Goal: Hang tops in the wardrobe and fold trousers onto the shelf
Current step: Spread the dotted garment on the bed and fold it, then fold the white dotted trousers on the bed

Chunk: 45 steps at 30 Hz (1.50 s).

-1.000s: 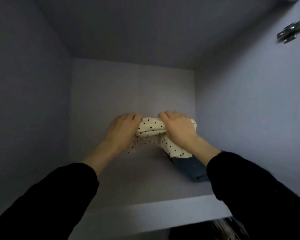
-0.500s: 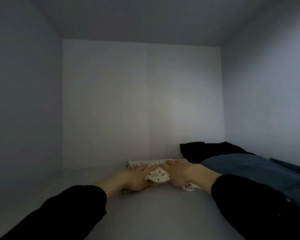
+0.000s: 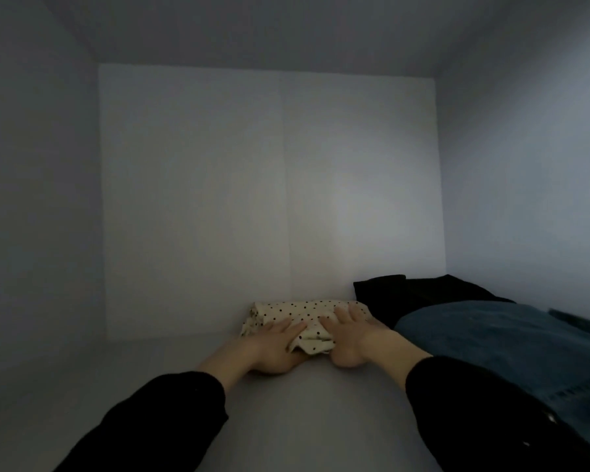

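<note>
Pressing flatter now: left hand (image 3: 276,338) and right hand (image 3: 349,330), fingers straightened since a moment ago, grip released, push polka-dot trousers (image 3: 304,311) onto shelf (image 3: 304,420), just beside black garment (image 3: 406,294); placement nearly done.

Folded trousers (image 3: 300,311) left of denim (image 3: 491,338)

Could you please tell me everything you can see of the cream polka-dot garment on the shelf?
The cream, black-dotted folded cloth garment lies flat on the pale grey shelf, near the back wall. It looks soft and thin, its near edge bunched. The left hand and right hand rest on it with straight fingers. A black folded garment lies at its right.
</note>
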Motion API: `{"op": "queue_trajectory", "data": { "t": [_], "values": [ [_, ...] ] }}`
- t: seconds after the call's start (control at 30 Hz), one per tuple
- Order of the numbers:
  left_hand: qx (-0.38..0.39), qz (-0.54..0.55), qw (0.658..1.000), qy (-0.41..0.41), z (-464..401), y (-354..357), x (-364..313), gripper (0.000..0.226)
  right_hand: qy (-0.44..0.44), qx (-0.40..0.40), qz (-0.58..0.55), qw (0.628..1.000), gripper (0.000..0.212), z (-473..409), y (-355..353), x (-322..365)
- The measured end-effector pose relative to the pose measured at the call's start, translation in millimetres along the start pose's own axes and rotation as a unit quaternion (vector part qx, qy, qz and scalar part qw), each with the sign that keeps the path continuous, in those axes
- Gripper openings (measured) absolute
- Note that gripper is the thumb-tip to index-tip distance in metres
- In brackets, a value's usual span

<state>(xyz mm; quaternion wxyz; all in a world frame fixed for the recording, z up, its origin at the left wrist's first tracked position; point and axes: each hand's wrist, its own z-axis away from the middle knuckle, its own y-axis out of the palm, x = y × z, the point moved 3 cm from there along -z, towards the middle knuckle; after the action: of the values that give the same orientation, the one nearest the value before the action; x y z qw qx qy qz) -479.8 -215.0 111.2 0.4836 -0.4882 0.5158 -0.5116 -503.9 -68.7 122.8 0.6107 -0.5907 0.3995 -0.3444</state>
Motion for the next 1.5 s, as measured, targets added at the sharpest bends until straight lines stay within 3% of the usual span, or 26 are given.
{"op": "queue_trajectory", "data": {
  "t": [0.27,0.5,0.63,0.73,0.8,0.87,1.07,1.27,1.5],
  "values": [
    [0.025,0.035,0.999,-0.026,116.7,-10.0,-29.9,0.047,-0.069,0.062,-0.055,0.994,0.054,93.7,1.0,29.2],
    [-0.101,0.08,0.98,-0.151,262.0,11.1,-77.7,0.044,-0.188,0.013,-0.077,0.979,0.048,207.6,6.6,75.7],
    [-0.115,0.031,0.976,-0.185,344.4,28.3,-108.7,0.05,-0.227,-0.018,-0.067,0.971,0.051,264.1,18.0,89.1],
    [-0.116,0.075,0.961,-0.239,409.6,47.3,-119.3,0.048,-0.236,-0.067,0.006,0.97,0.056,314.8,21.5,98.8],
    [-0.168,0.051,0.938,-0.298,460.5,55.1,-127.9,0.042,-0.297,-0.069,0.052,0.951,0.055,356.3,29.1,112.2],
    [-0.205,0.052,0.909,-0.359,535.2,74.5,-135.4,0.036,-0.4,-0.021,0.054,0.915,0.056,413.9,46.3,146.8],
    [-0.273,0.098,0.838,-0.462,719.6,151.6,-167.2,0.031,-0.524,0.042,0.058,0.848,0.05,555.7,103.3,235.3],
    [-0.226,0.171,0.765,-0.579,928.1,256.4,-205.4,0.03,-0.645,0.118,0.032,0.754,0.049,728.7,181.9,348.9],
    [-0.281,0.203,0.588,-0.731,1159.3,304.9,-251.9,0.029,-0.752,0.135,-0.028,0.645,0.042,925.2,231.0,493.2]
  ]
}}
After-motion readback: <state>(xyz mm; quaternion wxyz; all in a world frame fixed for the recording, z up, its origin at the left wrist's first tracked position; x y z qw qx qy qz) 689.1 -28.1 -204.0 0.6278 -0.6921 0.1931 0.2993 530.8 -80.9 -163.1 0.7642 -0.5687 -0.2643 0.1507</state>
